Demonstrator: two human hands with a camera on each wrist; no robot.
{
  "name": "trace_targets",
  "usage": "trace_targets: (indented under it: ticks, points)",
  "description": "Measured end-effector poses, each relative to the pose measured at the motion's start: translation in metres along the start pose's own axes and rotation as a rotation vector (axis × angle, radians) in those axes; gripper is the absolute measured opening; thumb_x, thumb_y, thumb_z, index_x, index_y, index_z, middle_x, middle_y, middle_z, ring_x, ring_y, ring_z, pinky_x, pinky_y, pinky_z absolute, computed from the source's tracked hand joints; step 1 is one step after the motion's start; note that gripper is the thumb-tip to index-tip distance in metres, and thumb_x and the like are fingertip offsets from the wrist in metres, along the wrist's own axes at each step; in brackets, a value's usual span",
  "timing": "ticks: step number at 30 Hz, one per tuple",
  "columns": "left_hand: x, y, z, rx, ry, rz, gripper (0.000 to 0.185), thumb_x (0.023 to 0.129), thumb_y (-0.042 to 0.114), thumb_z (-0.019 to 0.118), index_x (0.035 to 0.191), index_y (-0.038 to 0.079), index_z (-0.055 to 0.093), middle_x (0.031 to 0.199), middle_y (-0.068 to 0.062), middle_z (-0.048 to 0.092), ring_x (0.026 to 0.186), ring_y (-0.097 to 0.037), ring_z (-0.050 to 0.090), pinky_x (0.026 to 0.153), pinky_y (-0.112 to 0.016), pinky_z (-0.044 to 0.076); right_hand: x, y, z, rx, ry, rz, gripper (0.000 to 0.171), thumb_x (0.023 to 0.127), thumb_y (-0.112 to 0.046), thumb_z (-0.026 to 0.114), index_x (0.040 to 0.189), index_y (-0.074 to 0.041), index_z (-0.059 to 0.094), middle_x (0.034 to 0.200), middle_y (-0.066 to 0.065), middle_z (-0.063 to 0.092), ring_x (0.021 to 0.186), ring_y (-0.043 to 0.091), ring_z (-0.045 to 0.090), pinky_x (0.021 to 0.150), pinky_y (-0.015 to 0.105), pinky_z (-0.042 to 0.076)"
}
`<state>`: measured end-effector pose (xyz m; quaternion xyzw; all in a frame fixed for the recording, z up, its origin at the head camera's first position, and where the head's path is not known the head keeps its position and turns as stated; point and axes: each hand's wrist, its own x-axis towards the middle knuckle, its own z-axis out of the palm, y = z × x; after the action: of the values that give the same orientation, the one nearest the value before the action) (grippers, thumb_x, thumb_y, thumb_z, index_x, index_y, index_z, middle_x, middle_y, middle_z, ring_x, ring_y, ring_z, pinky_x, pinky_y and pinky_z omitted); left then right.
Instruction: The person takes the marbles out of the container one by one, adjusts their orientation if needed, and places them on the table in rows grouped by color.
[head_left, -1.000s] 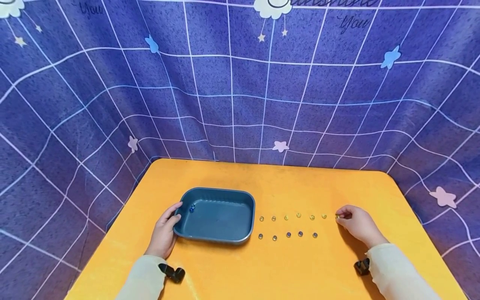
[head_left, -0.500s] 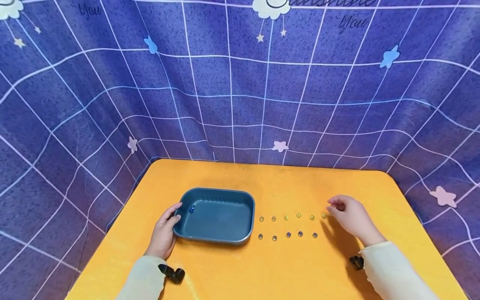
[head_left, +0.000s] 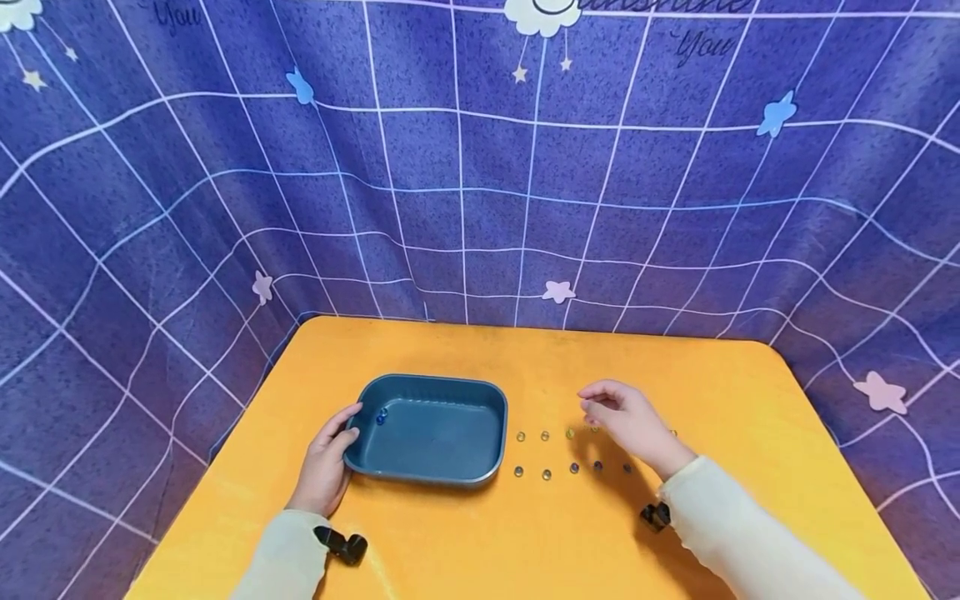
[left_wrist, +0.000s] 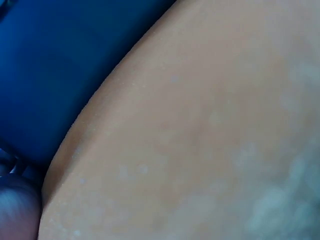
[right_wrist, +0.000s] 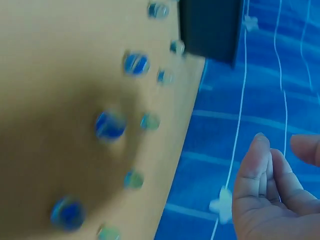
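At the left, my left hand (head_left: 324, 462) grips the near-left end of a dark blue rectangular tray (head_left: 427, 482), with thumb and fingers over its rim. Two blue marbles (head_left: 382, 415) lie inside by the left wall. My right hand (head_left: 626, 421) is raised over the back row of marbles, thumb and fingertips apart around nothing. That row has yellowish glass marbles (head_left: 570, 433); the row nearer me has blue-looking marbles (head_left: 574, 468). The hand and wrist hide part of the back row. In the right wrist view both rows appear, with blue marbles (right_wrist: 110, 125) in the closer one.
The yellow table (head_left: 450, 542) is backed by a purple-blue grid-patterned curtain (head_left: 495, 208) on the far side and both flanks. One marble (head_left: 672, 433) sits at the right end of the back row, just beyond my right forearm. Black wrist cameras (head_left: 348, 547) stick out from both sleeves.
My right hand has let go of the marble at the back row's right end, lifted, and moved left above the row. The left hand and tray stay put.
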<state>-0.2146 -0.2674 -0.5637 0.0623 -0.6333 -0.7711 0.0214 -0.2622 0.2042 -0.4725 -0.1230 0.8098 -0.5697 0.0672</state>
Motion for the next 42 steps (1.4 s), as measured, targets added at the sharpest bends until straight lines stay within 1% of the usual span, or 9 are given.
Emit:
trace_targets:
  ticks: [5, 7, 12, 16, 21, 26, 31, 36, 42]
  points:
    - [0.001, -0.001, -0.002, 0.005, -0.001, -0.001, 0.047, 0.11, 0.01, 0.046, 0.156, 0.003, 0.04, 0.17, -0.008, 0.017, 0.154, -0.02, 0.013, 0.124, -0.039, 0.02, 0.009, -0.007, 0.032, 0.019, -0.067, -0.056, 0.016, 0.101, -0.004, 0.063, 0.114, 0.003, 0.066, 0.095, 0.011, 0.067, 0.09, 0.038, 0.066, 0.081, 0.045, 0.06]
    - [0.0, -0.001, -0.002, 0.004, 0.002, -0.001, 0.047, 0.11, 0.009, 0.045, 0.156, 0.003, 0.04, 0.17, -0.008, 0.017, 0.154, -0.02, 0.013, 0.124, -0.038, 0.021, 0.013, -0.008, 0.046, 0.004, -0.088, -0.081, 0.014, 0.1, -0.003, 0.064, 0.113, 0.001, 0.068, 0.095, 0.009, 0.068, 0.09, 0.037, 0.067, 0.081, 0.043, 0.06]
    - [0.0, -0.002, -0.004, 0.007, 0.013, 0.001, 0.047, 0.11, 0.008, 0.045, 0.156, 0.003, 0.04, 0.17, -0.007, 0.018, 0.154, -0.019, 0.014, 0.124, -0.036, 0.021, 0.02, -0.017, 0.078, -0.075, -0.145, -0.171, 0.015, 0.099, -0.005, 0.066, 0.113, -0.003, 0.071, 0.1, 0.004, 0.069, 0.092, 0.019, 0.065, 0.083, 0.032, 0.057]
    - [0.001, -0.002, -0.003, 0.003, 0.015, 0.001, 0.047, 0.11, 0.008, 0.046, 0.156, 0.003, 0.04, 0.17, -0.008, 0.017, 0.154, -0.02, 0.013, 0.124, -0.036, 0.021, 0.026, -0.025, 0.099, -0.129, -0.22, -0.233, 0.015, 0.099, -0.007, 0.065, 0.113, -0.006, 0.07, 0.101, 0.0, 0.067, 0.094, 0.015, 0.063, 0.085, 0.031, 0.055]
    - [0.0, -0.001, -0.003, 0.006, 0.014, 0.002, 0.047, 0.109, 0.006, 0.045, 0.156, 0.002, 0.04, 0.17, -0.007, 0.018, 0.154, -0.02, 0.013, 0.124, -0.036, 0.021, 0.034, -0.037, 0.12, -0.17, -0.322, -0.238, 0.015, 0.099, -0.008, 0.065, 0.113, -0.01, 0.067, 0.098, -0.003, 0.066, 0.092, 0.013, 0.062, 0.083, 0.03, 0.055]
    - [0.001, 0.0, -0.003, 0.018, 0.011, 0.014, 0.047, 0.11, 0.008, 0.045, 0.156, 0.003, 0.041, 0.17, -0.008, 0.018, 0.155, -0.021, 0.013, 0.124, -0.038, 0.02, 0.044, -0.051, 0.14, -0.211, -0.357, -0.231, 0.015, 0.099, -0.011, 0.064, 0.114, -0.013, 0.067, 0.098, -0.005, 0.066, 0.09, 0.009, 0.062, 0.082, 0.027, 0.054]
    - [0.001, -0.001, -0.001, 0.016, 0.01, 0.008, 0.046, 0.11, 0.006, 0.044, 0.156, 0.002, 0.041, 0.169, -0.007, 0.02, 0.154, -0.02, 0.014, 0.124, -0.037, 0.02, 0.048, -0.064, 0.16, -0.263, -0.4, -0.243, 0.017, 0.099, -0.018, 0.069, 0.115, -0.015, 0.067, 0.099, -0.01, 0.064, 0.089, 0.005, 0.061, 0.082, 0.023, 0.053]
    - [0.001, -0.001, 0.0, 0.016, 0.016, 0.001, 0.046, 0.11, 0.007, 0.045, 0.156, 0.003, 0.042, 0.169, -0.006, 0.02, 0.154, -0.019, 0.014, 0.124, -0.037, 0.02, 0.049, -0.081, 0.177, -0.326, -0.425, -0.244, 0.021, 0.099, -0.021, 0.07, 0.118, -0.014, 0.067, 0.098, -0.012, 0.063, 0.088, 0.003, 0.059, 0.083, 0.019, 0.052]
    - [0.002, 0.0, 0.0, 0.034, 0.004, 0.003, 0.046, 0.11, 0.01, 0.045, 0.156, 0.004, 0.042, 0.169, -0.006, 0.021, 0.154, -0.022, 0.016, 0.122, -0.04, 0.024, 0.052, -0.097, 0.197, -0.311, -0.404, -0.221, 0.021, 0.099, -0.023, 0.071, 0.119, -0.014, 0.067, 0.098, -0.012, 0.063, 0.088, 0.003, 0.058, 0.083, 0.019, 0.052]
